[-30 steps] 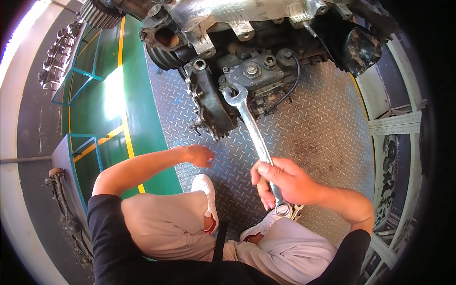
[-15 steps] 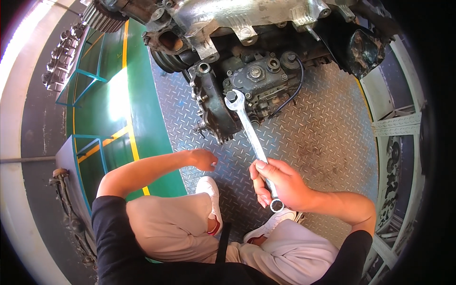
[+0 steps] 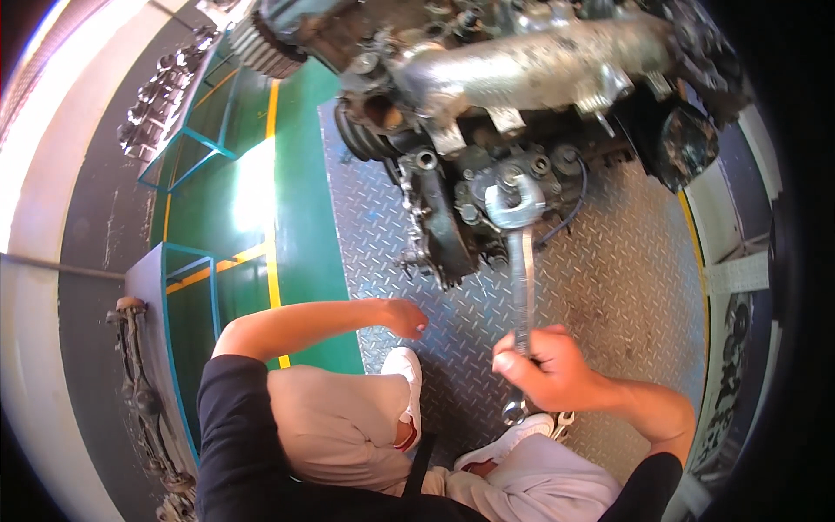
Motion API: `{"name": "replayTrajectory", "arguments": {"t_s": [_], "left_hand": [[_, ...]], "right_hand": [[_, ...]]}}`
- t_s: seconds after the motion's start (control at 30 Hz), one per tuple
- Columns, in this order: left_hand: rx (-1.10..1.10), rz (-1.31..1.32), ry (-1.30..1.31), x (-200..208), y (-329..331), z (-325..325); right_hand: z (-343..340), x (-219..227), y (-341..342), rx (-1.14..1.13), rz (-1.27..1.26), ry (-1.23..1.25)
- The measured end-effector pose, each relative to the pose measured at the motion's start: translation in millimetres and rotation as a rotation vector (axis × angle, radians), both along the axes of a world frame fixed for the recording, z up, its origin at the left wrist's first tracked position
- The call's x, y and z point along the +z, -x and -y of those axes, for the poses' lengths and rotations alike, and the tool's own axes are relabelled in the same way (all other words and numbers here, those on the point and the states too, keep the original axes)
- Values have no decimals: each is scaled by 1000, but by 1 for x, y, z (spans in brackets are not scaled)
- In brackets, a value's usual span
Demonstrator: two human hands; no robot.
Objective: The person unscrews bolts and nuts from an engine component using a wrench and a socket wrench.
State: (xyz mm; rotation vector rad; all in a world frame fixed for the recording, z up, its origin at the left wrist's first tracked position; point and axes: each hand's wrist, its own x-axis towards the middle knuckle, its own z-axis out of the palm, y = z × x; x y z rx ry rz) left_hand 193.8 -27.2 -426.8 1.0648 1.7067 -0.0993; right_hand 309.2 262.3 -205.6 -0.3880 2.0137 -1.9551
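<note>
My right hand (image 3: 561, 372) is wrapped round the lower shaft of a shiny combination wrench (image 3: 522, 283), its ring end low and its open end up. The open jaw overlaps a dark, bolted housing (image 3: 500, 187) low on the engine; it sits to the right of a hex bolt head (image 3: 470, 213), apart from it. Whether the jaw touches the housing cannot be told. My left hand (image 3: 405, 319) is curled into a loose fist above the floor, by my left shoe, with nothing seen in it.
The greasy engine (image 3: 548, 74) with its silver manifold fills the far side. Patterned metal plate (image 3: 609, 287) lies beneath it. Another wrench (image 3: 565, 420) lies beside my right shoe. On the left are a green floor (image 3: 300, 209) and blue-framed stands (image 3: 187, 143); a pale rack (image 3: 735, 274) stands at right.
The wrench's open end has come off the hex bolt head and moved right, the shaft now more upright. My view has shifted, and the left hand stays curled.
</note>
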Motion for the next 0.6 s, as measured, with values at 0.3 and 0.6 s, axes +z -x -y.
{"name": "replayTrajectory", "arguments": {"t_s": [0.3, 0.6], "left_hand": [[-41, -12, 61, -13, 5, -3], [5, 4, -124, -17, 1, 2]], "right_hand": [[-24, -11, 23, -329, -285, -163], [-15, 6, 32, -377, 23, 316]]}}
